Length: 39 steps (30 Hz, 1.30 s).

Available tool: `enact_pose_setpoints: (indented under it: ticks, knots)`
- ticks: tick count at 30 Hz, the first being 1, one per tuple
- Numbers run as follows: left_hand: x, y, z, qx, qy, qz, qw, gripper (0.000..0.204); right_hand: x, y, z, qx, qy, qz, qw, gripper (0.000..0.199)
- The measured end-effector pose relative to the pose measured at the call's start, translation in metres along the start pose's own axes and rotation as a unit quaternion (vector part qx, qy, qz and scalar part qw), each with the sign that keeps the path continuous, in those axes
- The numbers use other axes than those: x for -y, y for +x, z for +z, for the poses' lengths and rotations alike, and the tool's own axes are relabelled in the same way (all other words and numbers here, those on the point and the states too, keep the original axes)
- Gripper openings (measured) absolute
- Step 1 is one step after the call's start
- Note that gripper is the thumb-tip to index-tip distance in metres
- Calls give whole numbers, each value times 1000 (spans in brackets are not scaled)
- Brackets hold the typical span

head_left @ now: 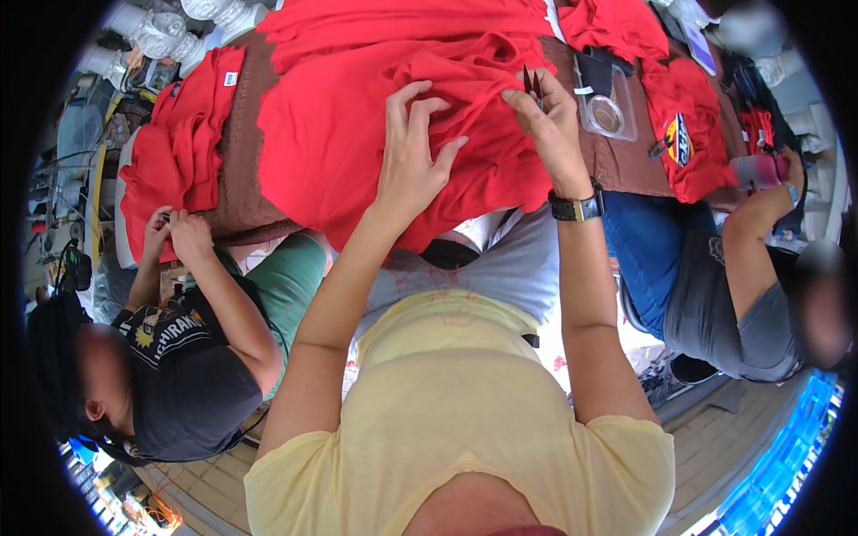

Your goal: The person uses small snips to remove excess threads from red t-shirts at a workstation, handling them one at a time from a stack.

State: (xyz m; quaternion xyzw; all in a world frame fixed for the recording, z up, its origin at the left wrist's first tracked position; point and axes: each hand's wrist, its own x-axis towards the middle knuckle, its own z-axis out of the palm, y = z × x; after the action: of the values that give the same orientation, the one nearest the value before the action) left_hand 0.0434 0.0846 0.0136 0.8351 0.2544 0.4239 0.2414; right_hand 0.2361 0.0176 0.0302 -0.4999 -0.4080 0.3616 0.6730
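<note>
Red fabric (326, 134) lies bunched over the table in front of me and hangs off its near edge toward my lap. My left hand (414, 147) hovers over or rests lightly on the cloth, fingers spread and curved, with nothing in them. In my right hand (552, 125) is a pair of thread snips (533, 82), their dark blades pointing up and away from me. The right thumb and fingertips are by a raised fold of the cloth; whether they also pinch it I cannot tell.
A clear plastic box (608, 112) with a roll of tape stands right of my right hand. A co-worker at left handles red garments (183, 134); another sits at right by a red garment (688, 125) with a round patch. A phone (699, 46) lies at far right on the brown tablecloth (639, 170).
</note>
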Motion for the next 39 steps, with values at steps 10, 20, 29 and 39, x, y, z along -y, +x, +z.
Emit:
enact_pose_setpoints:
  ticks: [10, 20, 29, 39]
  knots:
    - [-11, -2, 4, -41, -44, -35, 998, 34, 6, -12, 11, -2, -12, 26, 1000, 10]
    - [-22, -1, 9, -52, -174, -75, 980, 19, 1, -23, 13, -38, -14, 29, 999, 10]
    - [-22, -10, 1, 5, -301, -174, 937, 7, -5, -28, 14, -46, -79, -55, 994, 13]
    - [-19, -14, -10, 52, -440, -281, 851, 16, -5, -33, 18, -49, -102, -39, 993, 13]
